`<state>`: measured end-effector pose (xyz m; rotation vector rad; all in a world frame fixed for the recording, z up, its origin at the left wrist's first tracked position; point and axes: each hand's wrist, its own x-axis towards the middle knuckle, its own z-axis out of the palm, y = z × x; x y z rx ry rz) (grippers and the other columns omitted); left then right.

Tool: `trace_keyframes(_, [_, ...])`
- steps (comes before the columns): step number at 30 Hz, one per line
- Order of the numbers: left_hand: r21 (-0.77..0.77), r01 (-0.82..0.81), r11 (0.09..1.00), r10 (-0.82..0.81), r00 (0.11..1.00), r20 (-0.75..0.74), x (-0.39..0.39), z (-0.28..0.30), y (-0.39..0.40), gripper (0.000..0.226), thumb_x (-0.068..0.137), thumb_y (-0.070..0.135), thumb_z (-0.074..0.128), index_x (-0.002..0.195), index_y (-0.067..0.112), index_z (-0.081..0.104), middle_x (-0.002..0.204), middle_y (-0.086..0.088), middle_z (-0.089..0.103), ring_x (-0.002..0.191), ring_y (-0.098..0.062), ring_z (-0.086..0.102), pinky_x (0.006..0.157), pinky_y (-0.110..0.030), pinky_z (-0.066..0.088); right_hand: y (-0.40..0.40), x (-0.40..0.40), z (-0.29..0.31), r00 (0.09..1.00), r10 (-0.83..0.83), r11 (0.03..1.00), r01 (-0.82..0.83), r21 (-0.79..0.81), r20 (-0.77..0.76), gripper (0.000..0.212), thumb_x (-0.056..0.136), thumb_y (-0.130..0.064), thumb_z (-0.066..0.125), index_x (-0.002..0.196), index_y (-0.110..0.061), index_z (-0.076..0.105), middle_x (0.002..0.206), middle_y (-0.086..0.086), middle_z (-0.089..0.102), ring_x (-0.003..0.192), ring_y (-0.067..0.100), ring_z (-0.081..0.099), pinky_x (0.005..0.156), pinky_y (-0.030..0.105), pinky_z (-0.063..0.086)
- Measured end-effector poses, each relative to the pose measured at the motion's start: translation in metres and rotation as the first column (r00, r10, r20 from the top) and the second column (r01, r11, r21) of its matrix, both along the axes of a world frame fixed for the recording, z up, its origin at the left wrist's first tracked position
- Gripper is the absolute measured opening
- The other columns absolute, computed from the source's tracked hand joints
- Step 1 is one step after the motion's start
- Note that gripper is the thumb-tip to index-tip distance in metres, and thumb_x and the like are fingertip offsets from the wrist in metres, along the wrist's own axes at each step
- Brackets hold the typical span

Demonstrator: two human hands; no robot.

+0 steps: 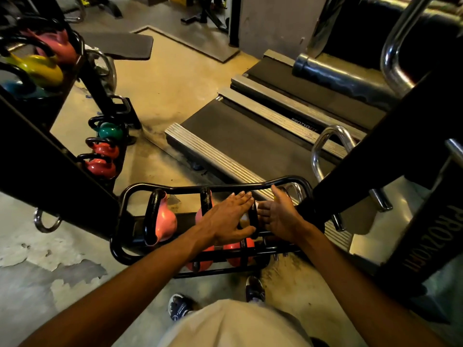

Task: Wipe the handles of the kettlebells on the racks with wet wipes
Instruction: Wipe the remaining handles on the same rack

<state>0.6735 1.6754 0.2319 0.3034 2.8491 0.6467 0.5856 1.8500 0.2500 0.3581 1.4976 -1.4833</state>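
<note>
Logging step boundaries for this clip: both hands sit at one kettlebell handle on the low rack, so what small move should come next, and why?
Probably grip that black handle and rub along it. The left hand and right hand flank it with fingers straight, neither curled round it. Whether a wipe lies under either palm cannot be seen. The pink kettlebell further left looks untouched and could follow.

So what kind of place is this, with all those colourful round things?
Most likely a gym. Coloured kettlebells sit on black racks, treadmills stand on the floor beside them, and the person's left hand and right hand reach toward one kettlebell handle.
</note>
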Motion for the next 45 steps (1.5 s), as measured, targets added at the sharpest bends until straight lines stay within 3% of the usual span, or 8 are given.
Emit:
trace_keyframes(4, [-0.044, 0.029, 0.999, -0.030, 0.999, -0.022, 0.000, -0.004, -0.001, 0.093, 0.096, 0.059, 0.055, 0.166, 0.013, 0.014, 0.174, -0.006, 0.009, 0.161, -0.019, 0.007, 0.132, -0.037, 0.005, 0.013, 0.012, 0.008, 0.995, 0.001, 0.998, 0.005, 0.059, -0.097, 0.075, 0.102, -0.068, 0.033, 0.110, -0.005, 0.073, 0.101, 0.015, 0.068, 0.083, 0.023, 0.063, 0.077, 0.034, 0.050])
trace_keyframes(15, [-0.034, 0.035, 0.999, -0.035, 0.999, -0.006, 0.000, -0.002, -0.001, 0.099, 0.090, 0.046, 0.065, 0.167, 0.014, 0.011, 0.175, -0.007, 0.004, 0.162, -0.020, 0.005, 0.125, -0.028, -0.006, 0.011, 0.067, -0.010, 0.863, -0.112, 0.983, 0.169, 0.074, -0.492, 0.047, 0.109, -0.050, 0.042, 0.106, -0.023, 0.079, 0.104, 0.005, 0.081, 0.102, 0.023, 0.076, 0.102, 0.048, 0.056])
trace_keyframes(18, [-0.019, 0.026, 0.999, -0.026, 1.000, 0.003, 0.001, -0.001, -0.001, 0.099, 0.090, 0.044, 0.065, 0.166, 0.014, 0.010, 0.174, -0.007, 0.004, 0.162, -0.020, 0.005, 0.126, -0.029, -0.004, 0.004, 0.065, -0.016, 0.866, -0.179, 0.974, 0.224, 0.043, -0.468, 0.051, 0.109, -0.054, 0.038, 0.091, -0.035, 0.083, 0.099, 0.005, 0.081, 0.099, 0.026, 0.076, 0.092, 0.044, 0.056])
trace_keyframes(23, [-0.022, 0.035, 0.999, -0.035, 0.999, 0.014, 0.001, 0.001, -0.002, 0.097, 0.090, 0.043, 0.065, 0.166, 0.013, 0.012, 0.174, -0.008, 0.006, 0.161, -0.021, 0.007, 0.130, -0.034, 0.000, 0.000, 0.054, -0.019, 0.921, -0.230, 0.968, 0.251, 0.027, -0.313, 0.075, 0.107, -0.061, 0.031, 0.111, 0.000, 0.075, 0.100, 0.017, 0.076, 0.084, 0.027, 0.070, 0.072, 0.035, 0.053])
trace_keyframes(29, [-0.026, 0.017, 1.000, -0.017, 1.000, -0.004, 0.003, 0.003, 0.000, 0.097, 0.089, 0.041, 0.066, 0.166, 0.009, 0.016, 0.174, -0.010, 0.010, 0.161, -0.023, 0.012, 0.131, -0.035, 0.004, -0.008, 0.028, -0.014, 0.985, -0.045, 0.989, 0.067, 0.129, -0.164, 0.100, 0.094, -0.085, 0.018, 0.119, -0.006, 0.075, 0.119, 0.018, 0.076, 0.103, 0.034, 0.069, 0.087, 0.042, 0.052])
trace_keyframes(36, [-0.022, 0.010, 1.000, -0.010, 1.000, 0.016, 0.003, 0.005, -0.001, 0.096, 0.088, 0.038, 0.064, 0.166, 0.012, 0.015, 0.174, -0.009, 0.009, 0.161, -0.021, 0.012, 0.132, -0.038, 0.010, -0.001, 0.043, -0.010, 0.954, -0.108, 0.989, 0.131, 0.064, -0.279, 0.087, 0.102, -0.074, 0.020, 0.110, -0.010, 0.078, 0.109, 0.021, 0.077, 0.101, 0.036, 0.072, 0.088, 0.044, 0.055])
trace_keyframes(41, [-0.006, -0.005, 1.000, 0.005, 0.999, 0.041, 0.001, 0.006, -0.001, 0.097, 0.084, 0.034, 0.063, 0.166, 0.014, 0.016, 0.174, -0.007, 0.010, 0.160, -0.019, 0.014, 0.131, -0.039, 0.017, 0.018, 0.087, -0.029, 0.738, 0.041, 0.999, -0.022, 0.037, -0.674, 0.057, 0.103, -0.064, 0.040, 0.145, -0.030, 0.061, 0.145, 0.000, 0.064, 0.135, 0.017, 0.060, 0.114, 0.051, 0.047])
trace_keyframes(45, [0.056, -0.015, 0.998, 0.012, 0.998, 0.058, 0.001, 0.012, -0.004, 0.092, 0.086, 0.019, 0.065, 0.166, 0.015, 0.020, 0.174, -0.003, 0.013, 0.160, -0.014, 0.015, 0.131, -0.032, 0.012, 0.043, 0.102, -0.049, 0.117, 0.634, 0.773, -0.099, 0.626, -0.765, 0.074, 0.107, -0.058, 0.037, 0.168, -0.023, 0.014, 0.175, -0.002, 0.012, 0.161, 0.010, 0.009, 0.130, 0.039, 0.019])
